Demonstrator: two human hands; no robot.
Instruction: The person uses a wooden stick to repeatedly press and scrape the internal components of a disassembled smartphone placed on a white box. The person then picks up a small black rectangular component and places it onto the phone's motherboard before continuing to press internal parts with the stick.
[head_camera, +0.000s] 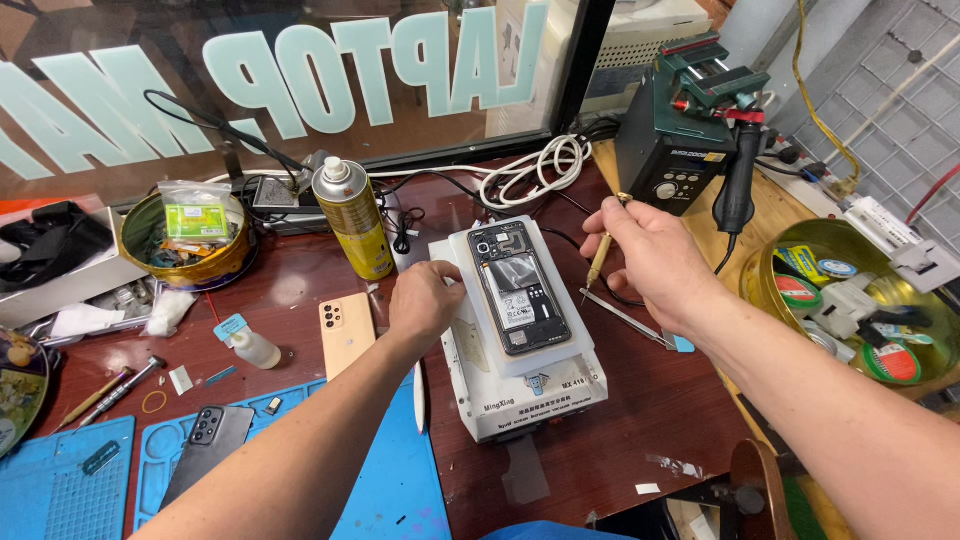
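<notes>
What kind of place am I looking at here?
Most likely a phone repair bench in a shop. An opened smartphone lies on a white heating plate machine, a hot-air rework station stands behind, and the right hand holds a thin tool.

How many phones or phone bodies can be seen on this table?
3. An opened phone lies on the white machine between both hands. A peach phone lies left of it. A dark phone lies on the blue mat. Others may be hidden.
</notes>
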